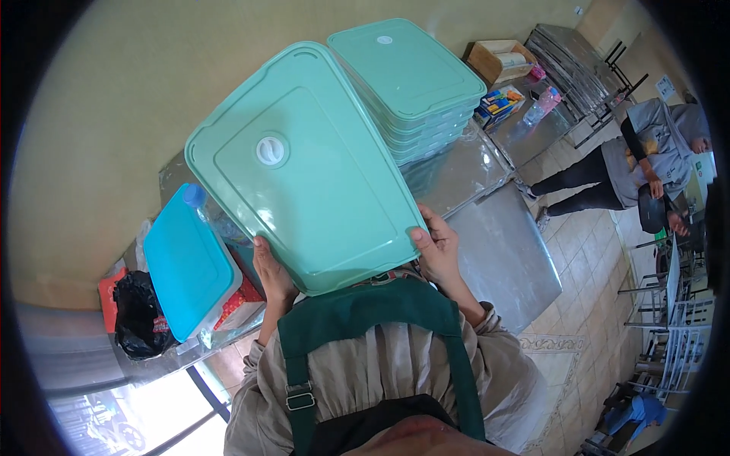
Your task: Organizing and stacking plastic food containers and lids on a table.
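Observation:
A large mint-green lid point(334, 197) with rounded corners is tilted up in front of my chest. It has a round white vent cap point(271, 150); whether a box sits beneath it is hidden. At its near left edge, my left hand point(272, 272) grips with the thumb on top. My right hand point(439, 247) is closed on the near right corner, thumb also on the upper face. Just beyond the lid stands a stack of clear containers point(426, 137), topped by a matching mint-green lid point(407, 70).
At left are a blue-lidded container point(186, 262), a blue-capped bottle point(195, 196) and a black plastic bag point(141, 315). A wooden box point(498, 62), a small carton point(499, 104) and a plastic bottle point(541, 106) stand farther right on metal tables point(502, 251). Another person point(654, 144) stands at right.

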Demonstrator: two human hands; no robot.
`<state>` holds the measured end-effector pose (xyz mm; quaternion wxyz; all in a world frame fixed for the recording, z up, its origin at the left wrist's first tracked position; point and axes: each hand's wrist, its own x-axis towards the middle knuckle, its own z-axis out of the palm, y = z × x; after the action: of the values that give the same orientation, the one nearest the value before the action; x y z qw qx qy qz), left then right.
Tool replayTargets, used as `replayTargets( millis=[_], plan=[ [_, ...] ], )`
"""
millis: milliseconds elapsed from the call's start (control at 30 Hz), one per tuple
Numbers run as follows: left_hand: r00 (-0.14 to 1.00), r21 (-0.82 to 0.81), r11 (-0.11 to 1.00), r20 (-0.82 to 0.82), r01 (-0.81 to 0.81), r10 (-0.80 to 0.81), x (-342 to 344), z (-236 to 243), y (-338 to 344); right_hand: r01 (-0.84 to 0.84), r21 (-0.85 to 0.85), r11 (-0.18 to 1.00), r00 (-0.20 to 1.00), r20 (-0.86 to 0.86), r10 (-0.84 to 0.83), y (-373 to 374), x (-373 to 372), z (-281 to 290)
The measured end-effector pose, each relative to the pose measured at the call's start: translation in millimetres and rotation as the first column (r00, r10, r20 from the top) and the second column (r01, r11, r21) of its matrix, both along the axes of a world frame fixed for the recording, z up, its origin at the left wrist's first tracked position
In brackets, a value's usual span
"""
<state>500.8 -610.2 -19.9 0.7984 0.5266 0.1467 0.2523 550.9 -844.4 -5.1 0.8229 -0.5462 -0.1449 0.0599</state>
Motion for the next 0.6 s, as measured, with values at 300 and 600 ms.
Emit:
replayTargets(
  millis=[300, 600],
  plan=[
    [0.984, 0.341, 0.94, -0.161, -0.022, 0.081, -8, -29, 19, -0.072, -0.033, 0.997, 0.989, 0.124, 0.076, -17, -6, -22],
    [0.979, 0.37, 0.919, 0.194, -0.135, 0.066, -15, -42, 2, -0.335, -0.48, 0.811, 0.94, -0.114, 0.321, -50, -4, -38]
  ],
)
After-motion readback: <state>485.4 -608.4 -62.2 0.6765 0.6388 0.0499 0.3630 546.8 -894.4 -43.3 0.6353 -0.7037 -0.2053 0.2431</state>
